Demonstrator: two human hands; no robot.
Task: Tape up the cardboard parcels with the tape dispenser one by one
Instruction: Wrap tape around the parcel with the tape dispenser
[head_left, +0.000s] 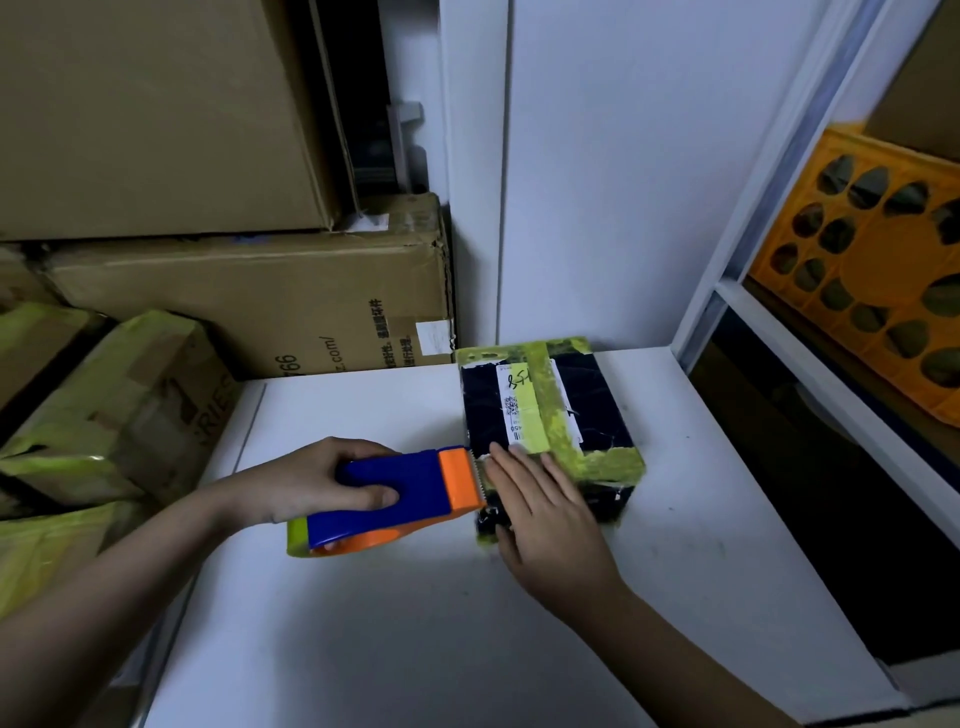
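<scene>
A small dark parcel (597, 400) with a white label and strips of yellow-green tape lies on the white table (415, 623), near the back wall. My left hand (317, 480) grips the blue and orange tape dispenser (400, 493), whose toothed front edge touches the parcel's near left corner. My right hand (545, 512) lies flat, fingers spread, on the parcel's near edge, pressing on the tape there. A yellow-green tape roll shows at the dispenser's underside.
Large brown cardboard boxes (249, 306) are stacked at the back left. Taped parcels (119, 410) pile up left of the table. A white shelf frame (769, 332) stands on the right with an orange plastic crate (872, 260) on it.
</scene>
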